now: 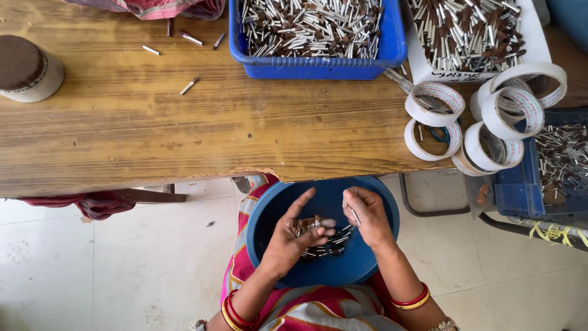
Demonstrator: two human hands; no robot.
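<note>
A round blue bowl (269,208) rests on my lap, below the table edge. My left hand (293,236) is over the bowl, palm up, cupping a small bunch of brown-tipped metal pins (305,225), thumb raised. My right hand (365,214) hovers just to the right of it, fingers curled around one thin metal pin (354,215). More of the same pins (335,244) lie in the bottom of the bowl under both hands.
The wooden table (184,122) carries a blue tray (318,64) and a white tray (533,37) full of pins, several tape rolls (490,116), a round container (27,67) at the left, and loose pins (188,86). Another blue crate (520,190) sits at the right.
</note>
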